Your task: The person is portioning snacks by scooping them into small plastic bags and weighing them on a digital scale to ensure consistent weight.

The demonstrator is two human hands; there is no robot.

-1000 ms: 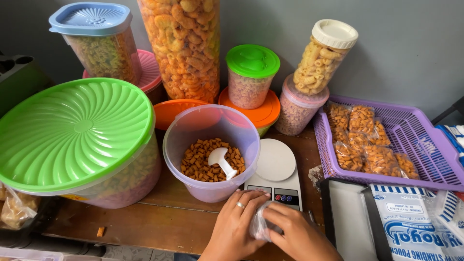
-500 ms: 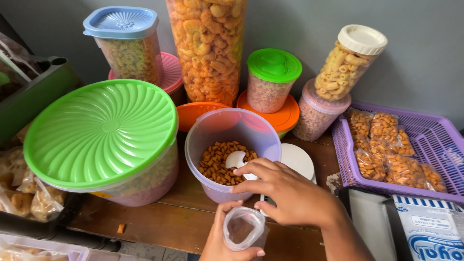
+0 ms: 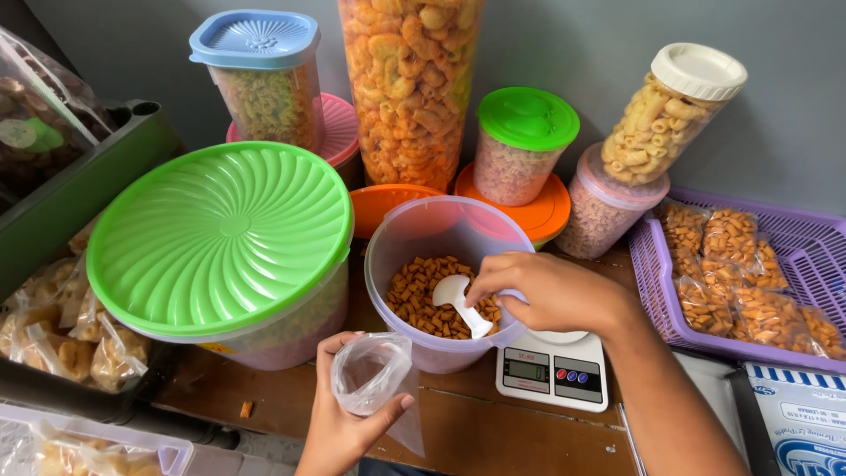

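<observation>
Scoop (image 3: 460,301): pinched by right hand (image 3: 551,291) fingers, best levelled inside tub (image 3: 446,280), centre frame.
Bag (image 3: 374,377): mouth gripped open by left hand (image 3: 344,423), best kept just beside tub rim.

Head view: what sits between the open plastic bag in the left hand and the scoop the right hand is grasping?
Only the near wall of the clear tub lies between the plastic bag and the scoop, as the head view shows.
</observation>
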